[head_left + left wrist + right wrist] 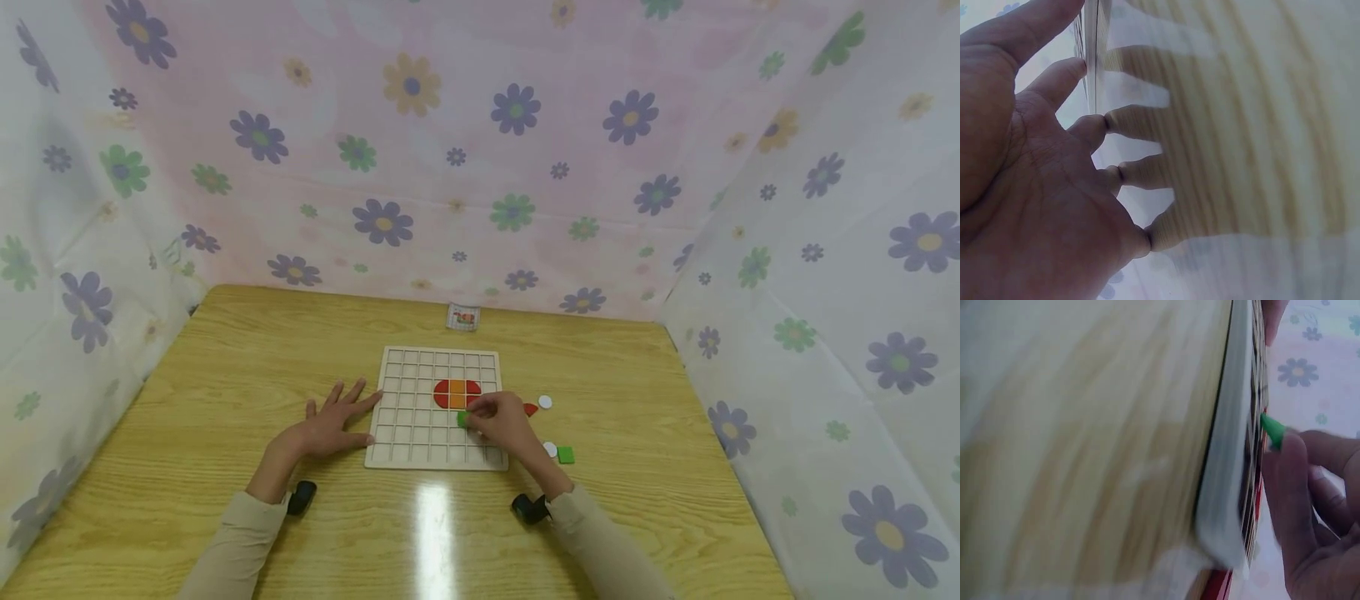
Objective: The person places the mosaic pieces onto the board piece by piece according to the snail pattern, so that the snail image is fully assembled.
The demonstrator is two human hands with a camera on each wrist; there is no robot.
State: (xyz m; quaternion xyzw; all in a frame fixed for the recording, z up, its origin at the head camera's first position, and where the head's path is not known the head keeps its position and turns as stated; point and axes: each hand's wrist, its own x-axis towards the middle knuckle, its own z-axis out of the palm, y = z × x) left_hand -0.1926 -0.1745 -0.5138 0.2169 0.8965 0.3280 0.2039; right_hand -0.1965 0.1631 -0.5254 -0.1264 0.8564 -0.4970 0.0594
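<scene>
A pale wooden grid board lies on the table. On it, red rounded pieces sit at either side of two orange squares, forming an oval. My right hand pinches a green square tile between thumb and finger, just below that oval. In the right wrist view the green tile is tilted, its lower corner right at the grid. Spread fingers of my left hand rest along the board's left edge; the left wrist view shows fingertips down on the tabletop.
Right of the board lie a red piece, two white discs and another green square. A small card with a coloured pattern is at the table's back edge. Flowered cloth hangs behind and at both sides.
</scene>
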